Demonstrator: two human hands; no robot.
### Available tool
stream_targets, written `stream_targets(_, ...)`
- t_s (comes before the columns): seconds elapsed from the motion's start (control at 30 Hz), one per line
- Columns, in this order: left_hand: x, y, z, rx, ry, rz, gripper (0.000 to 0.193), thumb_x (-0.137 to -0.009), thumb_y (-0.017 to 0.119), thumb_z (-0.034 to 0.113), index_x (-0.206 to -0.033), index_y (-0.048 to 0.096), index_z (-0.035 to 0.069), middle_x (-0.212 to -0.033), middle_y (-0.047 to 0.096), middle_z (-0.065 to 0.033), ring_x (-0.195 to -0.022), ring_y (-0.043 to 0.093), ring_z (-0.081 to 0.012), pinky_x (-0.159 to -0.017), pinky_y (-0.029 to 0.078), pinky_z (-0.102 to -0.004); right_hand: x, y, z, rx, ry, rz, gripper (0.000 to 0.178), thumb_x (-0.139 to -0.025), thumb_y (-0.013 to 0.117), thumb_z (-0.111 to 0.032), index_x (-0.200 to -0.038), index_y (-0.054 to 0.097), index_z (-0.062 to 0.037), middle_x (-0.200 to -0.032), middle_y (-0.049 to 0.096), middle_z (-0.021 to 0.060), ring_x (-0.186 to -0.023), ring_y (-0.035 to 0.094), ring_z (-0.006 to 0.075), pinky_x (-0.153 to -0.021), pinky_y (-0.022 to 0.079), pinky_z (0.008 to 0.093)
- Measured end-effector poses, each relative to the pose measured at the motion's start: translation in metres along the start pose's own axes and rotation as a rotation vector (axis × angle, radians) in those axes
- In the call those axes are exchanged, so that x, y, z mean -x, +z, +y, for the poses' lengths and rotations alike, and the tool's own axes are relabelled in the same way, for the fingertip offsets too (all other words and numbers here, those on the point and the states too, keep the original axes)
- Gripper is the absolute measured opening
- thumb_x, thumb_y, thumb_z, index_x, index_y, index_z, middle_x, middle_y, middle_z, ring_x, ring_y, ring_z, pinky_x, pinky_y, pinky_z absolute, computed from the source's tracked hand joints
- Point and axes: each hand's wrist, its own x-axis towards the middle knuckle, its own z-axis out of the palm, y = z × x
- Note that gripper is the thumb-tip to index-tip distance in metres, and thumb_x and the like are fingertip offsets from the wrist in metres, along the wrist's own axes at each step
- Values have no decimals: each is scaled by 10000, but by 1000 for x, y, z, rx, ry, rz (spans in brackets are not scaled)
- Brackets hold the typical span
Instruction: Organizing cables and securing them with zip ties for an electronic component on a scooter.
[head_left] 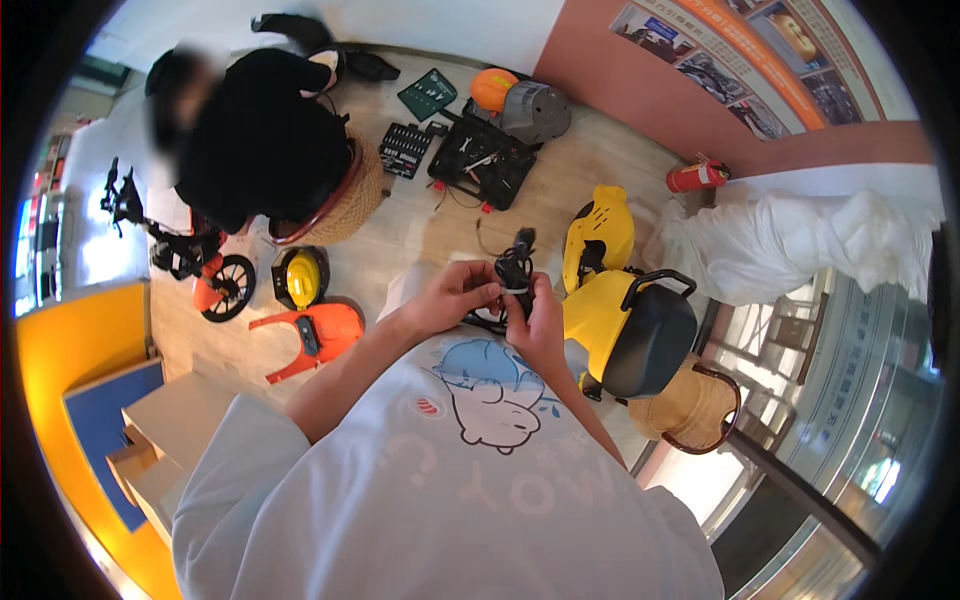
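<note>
A bundle of black cable point(515, 265) is held up in front of my chest, with a thin pale band around it. My left hand point(455, 297) pinches at the band with thumb and forefinger. On the other side my right hand point(541, 318) has its fingers closed around the bundle's lower part. Some cable loops hang below, partly hidden by the hands. Just right of my right hand stands a yellow scooter body point(600, 322) with a black seat point(652, 345).
A black tool case point(484, 160) and a socket set point(405, 150) lie ahead on the floor. An orange panel point(335, 335) and a yellow helmet point(302, 278) lie left. Another person in black point(265, 135) sits on a wicker chair point(345, 205). A fire extinguisher point(697, 177) stands right.
</note>
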Motion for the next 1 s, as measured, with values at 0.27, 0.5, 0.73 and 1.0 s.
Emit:
stream_targets(0.27, -44, 6, 17, 19, 52, 17, 178, -972, 596, 149, -1042, 568, -12, -924, 623, -35, -850, 595, -100, -779, 489, -241, -42, -30, -1, 106, -43, 25, 237, -859, 627, -66, -1049, 507, 9, -835, 672, 213, -750, 680, 383, -636, 515, 407)
stream_targets(0.5, -57, 12, 50, 69, 42, 17, 185, -967, 600, 112, -1088, 560, -21, -994, 623, -47, -882, 607, -107, -838, 508, -253, -65, -44, -9, 28, -109, 21, 234, -881, 618, -77, -1076, 512, -4, -828, 671, 202, -744, 682, 370, -636, 512, 382)
stream_targets(0.73, -40, 14, 118, -194, 177, -16, 147, -947, 601, 32, -1080, 567, -22, -991, 630, -58, -911, 619, -110, -819, 520, -256, -84, -49, -72, -74, -173, -55, 219, -940, 590, -93, -1121, 498, -10, -821, 668, 132, -707, 675, 221, -617, 489, 301)
stream_targets(1.0, -23, 17, 152, -187, 353, 58, 159, -924, 634, 21, -1068, 574, -10, -966, 636, -27, -875, 610, -75, -789, 516, -242, -99, -46, -107, -58, -240, -81, 255, -942, 598, -98, -1136, 465, 2, -846, 636, 96, -686, 589, 141, -605, 450, 285)
